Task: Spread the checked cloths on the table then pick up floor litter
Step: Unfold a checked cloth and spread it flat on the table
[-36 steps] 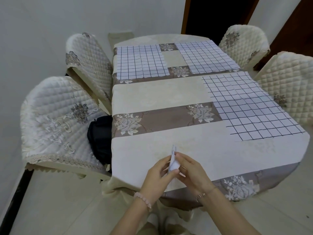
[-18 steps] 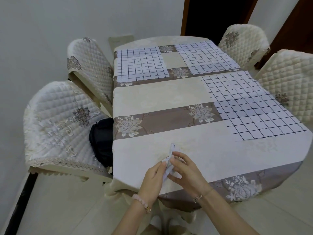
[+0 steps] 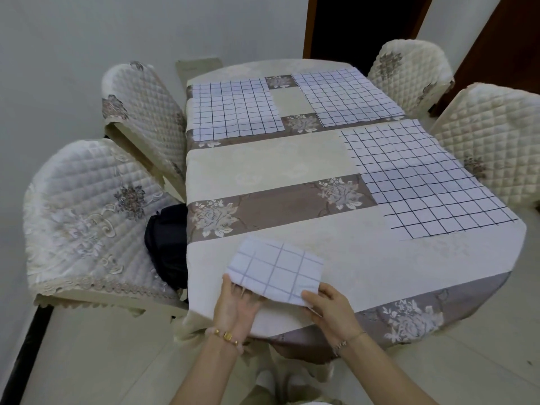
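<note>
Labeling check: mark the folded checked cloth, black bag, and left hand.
folded checked cloth (image 3: 276,270): head view, centre of top face.
black bag (image 3: 168,244): head view, middle of visible side.
left hand (image 3: 236,305): head view, palm.

Two bare forearms, no sleeves in view. Left hand (image 3: 238,302): beaded bracelet (image 3: 226,336) on the wrist just behind the grip, pale pinkish beads with a few gold ones, one gold bead squarish, sitting on top of the wrist. Right hand (image 3: 331,309): thin gold chain bracelet (image 3: 347,340) on the wrist just behind the grip, small charm or cluster hanging on the inner side, detail too small to tell. No rings visible on either hand's fingers. Nails short, polish cannot be told. Below the wrists, between the forearms, light beige clothing (image 3: 295,387) shows at the bottom edge, loosely creased; garment type unclear.
</note>
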The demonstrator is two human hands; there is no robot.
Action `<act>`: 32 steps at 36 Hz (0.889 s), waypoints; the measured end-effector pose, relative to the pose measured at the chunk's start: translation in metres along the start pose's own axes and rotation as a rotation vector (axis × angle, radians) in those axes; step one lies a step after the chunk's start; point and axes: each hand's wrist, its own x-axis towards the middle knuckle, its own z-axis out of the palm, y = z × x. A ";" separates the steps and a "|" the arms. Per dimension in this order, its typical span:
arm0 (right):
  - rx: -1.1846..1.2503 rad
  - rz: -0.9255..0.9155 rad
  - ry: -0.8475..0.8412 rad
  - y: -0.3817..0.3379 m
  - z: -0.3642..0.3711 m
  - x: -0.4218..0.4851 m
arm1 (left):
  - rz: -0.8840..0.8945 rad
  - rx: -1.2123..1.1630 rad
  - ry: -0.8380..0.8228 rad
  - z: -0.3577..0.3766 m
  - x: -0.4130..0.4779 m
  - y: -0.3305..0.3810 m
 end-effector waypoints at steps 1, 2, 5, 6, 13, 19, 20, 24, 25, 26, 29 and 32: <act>0.013 0.012 0.009 0.002 -0.001 0.001 | -0.031 -0.017 0.007 0.000 -0.002 -0.003; 0.023 0.025 0.016 0.004 -0.002 0.001 | -0.057 -0.015 0.011 0.000 -0.004 -0.007; 0.026 0.078 0.001 0.008 -0.004 0.000 | -0.101 0.069 0.006 -0.001 -0.007 -0.022; 0.014 0.106 -0.013 0.009 -0.004 -0.002 | -0.102 0.109 0.017 -0.002 -0.007 -0.026; 0.069 0.143 -0.109 0.000 -0.012 0.003 | 0.017 0.228 0.059 -0.003 -0.008 -0.018; -0.016 0.175 -0.402 -0.023 -0.009 0.005 | 0.056 0.494 -0.076 -0.004 -0.013 0.003; -0.081 0.162 -0.368 -0.026 -0.007 0.004 | 0.063 0.534 -0.098 -0.004 -0.014 0.006; -0.240 0.079 -0.285 -0.030 0.001 0.003 | 0.089 0.664 -0.125 -0.006 -0.012 0.015; -0.277 0.054 -0.265 -0.030 0.003 0.002 | 0.102 0.688 -0.111 -0.007 -0.010 0.017; -0.306 0.031 -0.252 -0.030 0.005 0.000 | 0.122 0.714 -0.088 -0.008 -0.008 0.018; -0.332 -0.023 -0.215 -0.030 0.009 -0.005 | 0.249 0.833 -0.020 -0.007 -0.006 0.017; -0.310 -0.076 -0.190 -0.028 0.012 -0.009 | 0.516 1.078 0.031 0.001 -0.014 0.012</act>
